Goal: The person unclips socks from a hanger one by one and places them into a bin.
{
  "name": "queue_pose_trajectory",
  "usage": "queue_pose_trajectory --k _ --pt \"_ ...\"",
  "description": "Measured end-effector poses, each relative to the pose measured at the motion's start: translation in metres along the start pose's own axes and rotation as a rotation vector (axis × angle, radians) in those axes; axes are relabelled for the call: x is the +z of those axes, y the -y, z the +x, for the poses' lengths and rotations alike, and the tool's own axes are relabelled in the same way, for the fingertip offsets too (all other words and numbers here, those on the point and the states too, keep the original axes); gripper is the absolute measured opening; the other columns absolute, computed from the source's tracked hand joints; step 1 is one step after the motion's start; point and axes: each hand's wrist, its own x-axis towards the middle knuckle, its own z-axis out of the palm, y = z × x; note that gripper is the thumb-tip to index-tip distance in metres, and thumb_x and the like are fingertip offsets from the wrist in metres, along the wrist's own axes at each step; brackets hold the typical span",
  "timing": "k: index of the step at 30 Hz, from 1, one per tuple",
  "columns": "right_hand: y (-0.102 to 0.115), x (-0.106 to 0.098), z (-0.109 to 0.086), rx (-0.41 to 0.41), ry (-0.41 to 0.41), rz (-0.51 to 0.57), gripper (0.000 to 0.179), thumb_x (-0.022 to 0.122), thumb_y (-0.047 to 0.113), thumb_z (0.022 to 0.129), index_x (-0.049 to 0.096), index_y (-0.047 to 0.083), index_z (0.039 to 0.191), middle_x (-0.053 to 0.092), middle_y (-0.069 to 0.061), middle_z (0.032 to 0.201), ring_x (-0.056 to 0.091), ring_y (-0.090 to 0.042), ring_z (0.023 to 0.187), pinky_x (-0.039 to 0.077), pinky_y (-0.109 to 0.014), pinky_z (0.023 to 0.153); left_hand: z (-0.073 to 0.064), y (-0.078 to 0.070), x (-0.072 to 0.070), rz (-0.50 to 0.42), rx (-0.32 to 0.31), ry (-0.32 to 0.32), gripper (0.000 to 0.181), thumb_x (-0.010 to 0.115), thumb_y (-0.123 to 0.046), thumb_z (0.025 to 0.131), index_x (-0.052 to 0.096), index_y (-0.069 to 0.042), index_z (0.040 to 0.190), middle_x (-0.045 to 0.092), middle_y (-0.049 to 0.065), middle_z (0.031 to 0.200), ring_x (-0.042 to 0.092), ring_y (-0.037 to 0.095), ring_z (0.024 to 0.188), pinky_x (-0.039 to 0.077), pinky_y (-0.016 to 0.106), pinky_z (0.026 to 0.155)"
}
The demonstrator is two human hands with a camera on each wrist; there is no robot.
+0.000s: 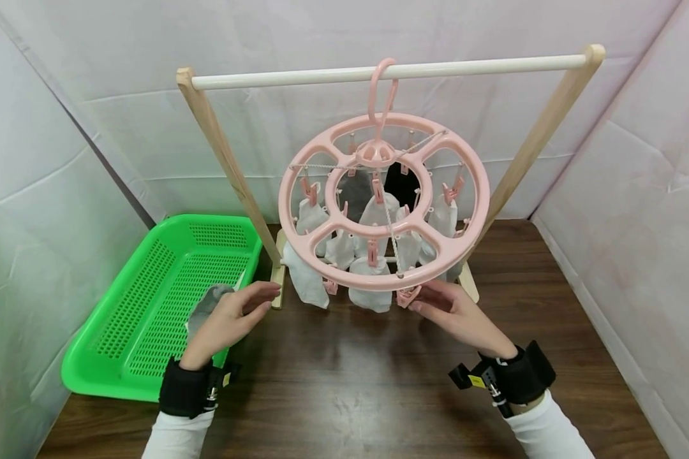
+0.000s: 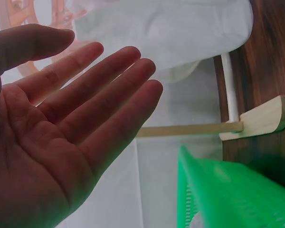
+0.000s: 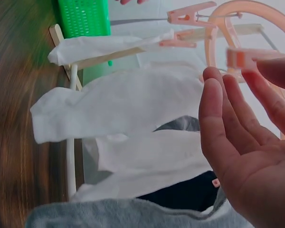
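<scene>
A person's right hand (image 1: 458, 317) pinches a pink plastic clip (image 1: 406, 297) between thumb and index finger at the near lower edge of a pink, round plastic drying hanger (image 1: 376, 153); its other fingers extend loosely beside the clip. The left hand (image 1: 229, 320) holds nothing, its fingers extended and slightly apart with the thumb held away from them, near the right rim of a green, perforated plastic basket (image 1: 113, 292).

The hanger hooks over a white horizontal rod (image 1: 471, 68) carried by a pale wooden stand (image 1: 531, 140). White cloth socks (image 1: 370, 287) hang beneath the ring from pink clips, and a black cloth piece (image 1: 400, 182) and a dark grey one (image 1: 356, 191) show through its centre opening. In the right wrist view, a light grey cloth piece (image 3: 109, 214) hangs nearest the camera.

A grey cloth item (image 1: 208, 307) lies in the basket, partly hidden by the left hand. Stand and basket rest on a dark brown, wood-grained counter (image 1: 344, 382). Black straps (image 1: 185, 389) circle both wrists, above white sleeves (image 1: 178, 437).
</scene>
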Motion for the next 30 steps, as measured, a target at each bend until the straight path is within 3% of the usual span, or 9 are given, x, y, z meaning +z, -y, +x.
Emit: queue_pose_trajectory --k 8,13,17,20,23,27,30 --pt "-0.006 0.000 0.013 -0.029 -0.065 -0.043 0.027 0.056 -0.005 0.095 0.055 -0.005 0.122 0.063 -0.008 0.113 0.062 -0.015 0.099 0.051 -0.025 0.081 0.003 0.006 0.018 -0.004 0.027 0.041 0.028 0.055 0.002 0.096 0.060 -0.001 0.124 0.065 0.012 0.116 0.062 0.029 0.107 0.052 0.034 0.085" --pt "-0.010 -0.001 0.024 -0.055 -0.102 -0.060 0.034 0.054 -0.007 0.095 0.051 -0.009 0.128 0.057 -0.023 0.122 0.056 -0.011 0.106 0.046 -0.024 0.086 0.004 0.009 0.025 0.004 0.022 0.052 0.026 0.056 0.001 0.096 0.062 -0.002 0.121 0.066 0.010 0.113 0.063 0.026 0.104 0.052 0.034 0.084" --pt "-0.011 -0.001 0.034 -0.087 -0.136 -0.026 0.034 0.056 -0.007 0.094 0.050 -0.012 0.127 0.055 -0.028 0.121 0.056 -0.013 0.106 0.047 -0.023 0.083 0.006 0.009 0.031 0.011 0.030 0.070 0.025 0.056 0.000 0.096 0.062 -0.001 0.121 0.067 0.010 0.112 0.064 0.022 0.101 0.052 0.034 0.083" --pt "-0.010 -0.001 0.039 -0.114 -0.121 0.084 0.039 0.058 0.000 0.096 0.044 -0.016 0.129 0.054 -0.024 0.122 0.056 -0.018 0.105 0.052 -0.025 0.076 0.008 0.010 0.037 0.001 0.035 0.096 0.025 0.056 0.001 0.096 0.061 0.000 0.121 0.067 0.011 0.111 0.065 0.022 0.099 0.052 0.033 0.082" --pt "-0.006 -0.001 0.043 -0.130 -0.128 0.127 0.045 0.060 0.006 0.096 0.042 -0.010 0.134 0.054 -0.016 0.125 0.056 -0.022 0.107 0.051 -0.028 0.082 0.010 0.010 0.044 -0.014 0.034 0.117 0.026 0.056 0.001 0.096 0.061 0.001 0.121 0.068 0.011 0.109 0.065 0.021 0.098 0.053 0.032 0.081" --pt "0.008 0.001 0.050 -0.117 -0.159 0.090 0.048 0.058 0.004 0.096 0.042 0.003 0.141 0.053 -0.014 0.128 0.054 -0.024 0.113 0.045 -0.029 0.092 0.012 0.010 0.055 -0.050 0.029 0.134 0.026 0.056 0.001 0.096 0.060 0.002 0.121 0.068 0.011 0.109 0.065 0.021 0.099 0.052 0.032 0.081" --pt "0.020 0.001 0.055 -0.093 -0.135 0.130 0.054 0.056 0.005 0.097 0.035 0.001 0.146 0.053 -0.018 0.125 0.060 -0.020 0.100 0.049 -0.027 0.081 0.014 0.010 0.062 -0.069 0.036 0.141 0.026 0.056 0.001 0.096 0.060 0.003 0.122 0.067 0.011 0.108 0.064 0.023 0.099 0.052 0.032 0.081"
